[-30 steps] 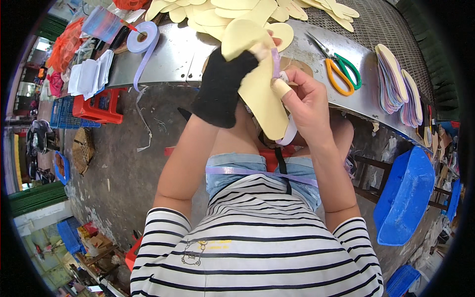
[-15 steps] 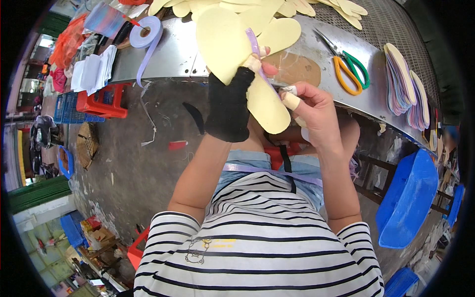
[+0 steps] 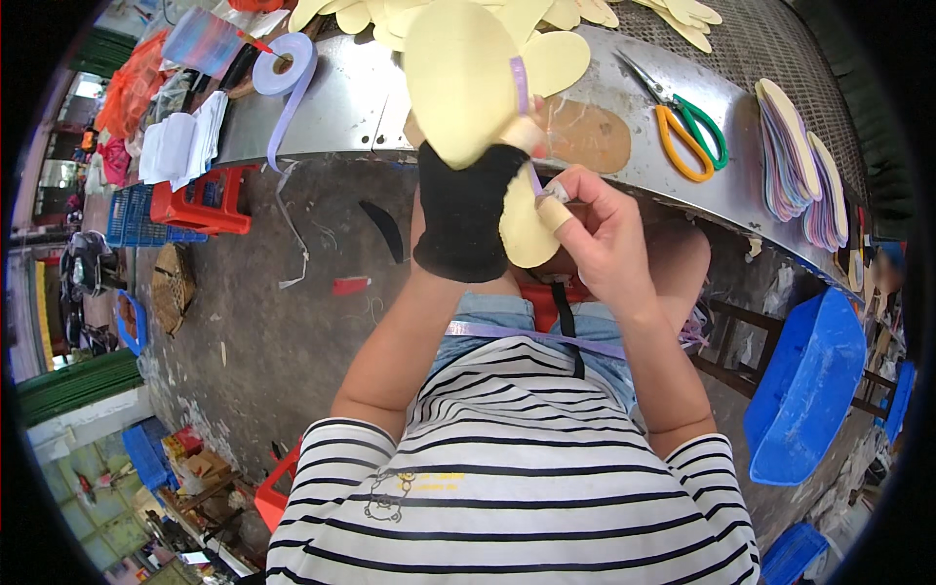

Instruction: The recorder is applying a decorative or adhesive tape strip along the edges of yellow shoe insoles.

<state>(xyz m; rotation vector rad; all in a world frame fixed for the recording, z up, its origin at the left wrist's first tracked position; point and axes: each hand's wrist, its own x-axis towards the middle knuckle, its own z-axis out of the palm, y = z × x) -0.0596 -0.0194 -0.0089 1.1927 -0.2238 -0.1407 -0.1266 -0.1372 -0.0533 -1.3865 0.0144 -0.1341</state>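
My left hand [image 3: 468,207], in a black fingerless glove with tape on the thumb, is closed around pale yellow insoles. One broad insole [image 3: 456,73] rises above the glove; a rounded insole end [image 3: 526,237] shows below it. A narrow lilac tape [image 3: 520,83] runs along the edge there and passes behind the thumb. My right hand [image 3: 609,234], its fingertips taped, pinches at the edge of the lower insole end where the lilac tape comes down. What exactly lies between those fingertips is partly hidden.
On the metal bench [image 3: 351,88] lie a lilac tape roll [image 3: 263,73], a brown sole-shaped piece [image 3: 590,136] and scissors [image 3: 694,146] with orange and green handles. Stacked insoles [image 3: 788,156] stand at right; loose pale insoles [image 3: 575,63] lie behind. A blue bin [image 3: 804,390] sits lower right.
My left hand has shifted slightly right and turned with the insoles, so the glove covers more of the lower one. My right hand has moved a little left and stays at its edge.
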